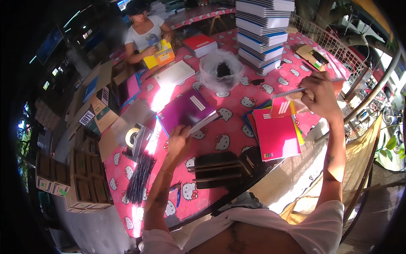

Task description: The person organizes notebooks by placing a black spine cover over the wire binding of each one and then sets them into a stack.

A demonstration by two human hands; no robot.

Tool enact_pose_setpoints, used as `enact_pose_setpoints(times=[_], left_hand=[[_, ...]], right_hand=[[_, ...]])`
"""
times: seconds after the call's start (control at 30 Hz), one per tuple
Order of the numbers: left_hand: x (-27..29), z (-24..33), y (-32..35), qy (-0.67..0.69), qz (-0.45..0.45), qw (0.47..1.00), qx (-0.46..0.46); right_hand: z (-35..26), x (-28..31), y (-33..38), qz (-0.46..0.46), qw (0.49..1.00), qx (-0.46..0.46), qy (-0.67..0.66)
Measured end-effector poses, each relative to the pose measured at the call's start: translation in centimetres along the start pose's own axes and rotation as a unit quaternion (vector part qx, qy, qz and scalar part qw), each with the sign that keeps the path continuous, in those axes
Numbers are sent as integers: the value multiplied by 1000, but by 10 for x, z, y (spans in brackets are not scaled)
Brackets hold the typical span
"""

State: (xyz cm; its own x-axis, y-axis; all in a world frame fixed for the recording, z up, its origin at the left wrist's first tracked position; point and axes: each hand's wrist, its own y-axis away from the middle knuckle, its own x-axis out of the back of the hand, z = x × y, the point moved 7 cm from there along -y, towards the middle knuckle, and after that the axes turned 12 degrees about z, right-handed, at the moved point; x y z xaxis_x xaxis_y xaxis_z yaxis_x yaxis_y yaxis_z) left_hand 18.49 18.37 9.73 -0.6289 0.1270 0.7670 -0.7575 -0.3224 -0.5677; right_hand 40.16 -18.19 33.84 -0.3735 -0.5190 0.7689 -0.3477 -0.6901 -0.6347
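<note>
Purple notebook (186, 111) under left hand (177, 139); right hand (321, 95) lifts red notebook (282, 106).

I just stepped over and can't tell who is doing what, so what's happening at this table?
A person stands at a round table with a pink cartoon-cat cloth. Their left hand rests on a purple notebook, and their right hand lifts a red spiral notebook above a pile of red and pink notebooks. Across the table, another person handles a yellow book beside a tall stack of notebooks.
</note>
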Motion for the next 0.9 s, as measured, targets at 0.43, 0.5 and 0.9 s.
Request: enact_pose_setpoints(times=[0.43,0.5,0.9], left_hand=[[-93,-46,-4,-90,-13,995,-46],[-93,-48,-2,-91,-14,995,-35],[-77,-43,-9,-116,25,992,-53]], right_hand=[[-62,-249,198,-227,960,-108,-126],[-36,-247,201,-198,963,-123,-133],[-23,-254,202,-130,968,-149,-152]])
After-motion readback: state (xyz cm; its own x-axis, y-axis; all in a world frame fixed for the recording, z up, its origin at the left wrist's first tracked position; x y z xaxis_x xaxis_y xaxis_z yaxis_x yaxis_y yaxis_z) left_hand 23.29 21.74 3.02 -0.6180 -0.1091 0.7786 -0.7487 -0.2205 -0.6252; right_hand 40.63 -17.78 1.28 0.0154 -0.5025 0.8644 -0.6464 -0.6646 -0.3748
